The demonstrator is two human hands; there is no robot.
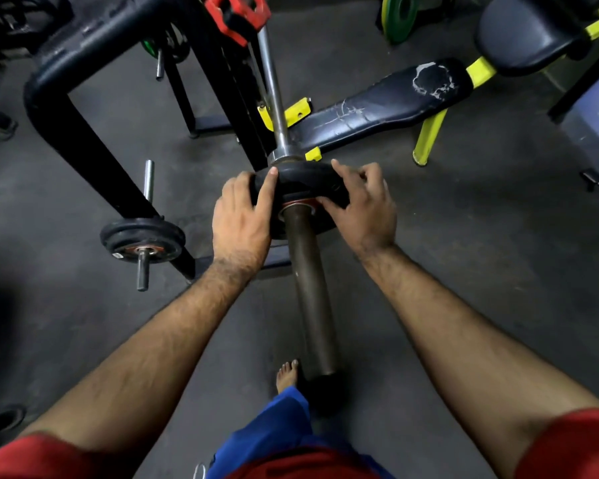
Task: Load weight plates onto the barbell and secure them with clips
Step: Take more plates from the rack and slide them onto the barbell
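At lower left of the frame, spare plates point(142, 239) are stored on a rack peg; at centre, the black plate point(305, 188) is gripped by the left hand point(240, 217) and right hand point(362, 210), pushed well along the barbell sleeve point(308, 288) near the collar; clips are judged outstanding; none is seen on this end.

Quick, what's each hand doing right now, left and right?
Left hand: closed on the black weight plate's left edge.
Right hand: gripping the same plate's right edge, on the barbell sleeve.
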